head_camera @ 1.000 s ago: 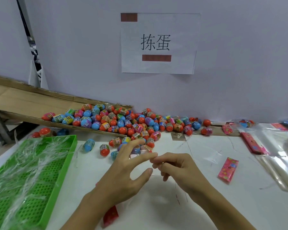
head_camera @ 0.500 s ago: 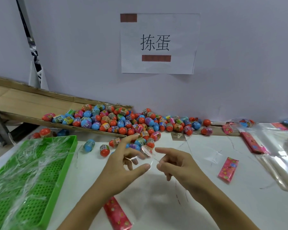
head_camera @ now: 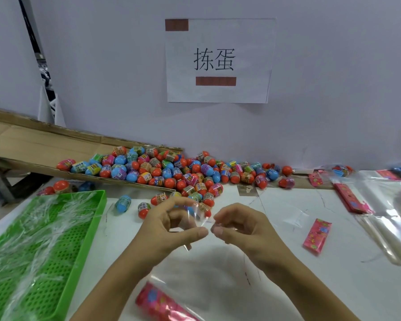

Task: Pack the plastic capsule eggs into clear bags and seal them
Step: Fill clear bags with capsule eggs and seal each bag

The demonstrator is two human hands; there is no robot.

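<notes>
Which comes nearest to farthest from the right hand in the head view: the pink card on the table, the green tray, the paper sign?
1. Pink card, on the table just right of the right hand.
2. Green tray, far left, beyond the left hand.
3. Paper sign, up on the wall behind.

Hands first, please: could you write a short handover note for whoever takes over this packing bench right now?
Left hand and right hand are both raised over the table, pinching a small piece of clear film between them.
The capsule eggs are heaped at the wall, spilling off the cardboard sheet.
Clear bags lie at right.
The green tray holds loose film only.
Done: no newly filled bag visible here.
Left: fill bags with eggs, then seal.
</notes>
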